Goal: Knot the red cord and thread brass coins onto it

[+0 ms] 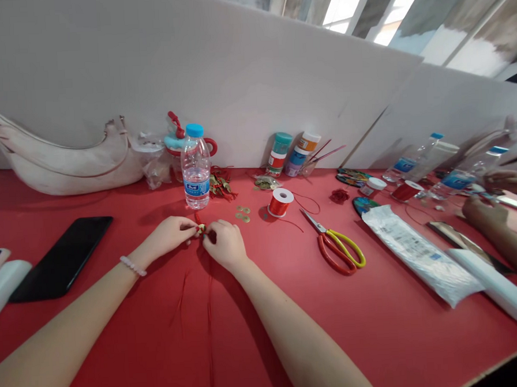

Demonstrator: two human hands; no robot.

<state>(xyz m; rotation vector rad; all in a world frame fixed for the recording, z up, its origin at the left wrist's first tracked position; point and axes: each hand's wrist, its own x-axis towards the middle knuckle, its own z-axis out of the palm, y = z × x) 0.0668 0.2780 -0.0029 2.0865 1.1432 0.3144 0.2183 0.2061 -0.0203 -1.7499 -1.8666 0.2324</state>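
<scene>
Close together, my left hand (174,232) and my right hand (227,245) pinch a small brass-coloured coin (201,227) with red cord on it. Fingertips partly cover the coin and the knotting. Long red cord ends (210,334) trail from it over the red table towards me. Just right of my right hand lie several loose brass-coloured coins (243,214). A spool of red cord (280,203) stands beyond them, its loose end curling on the table. Scissors (337,244) with one red and one yellow handle lie further right, blades apart.
A water bottle (196,171) stands right behind my hands, beside a pile of corded coins (223,184). Left are a black phone (62,256) and a white handbag (79,168). Paint jars (278,155) line the wall. At right lie a plastic packet (417,251) and a co-worker's hands (487,210).
</scene>
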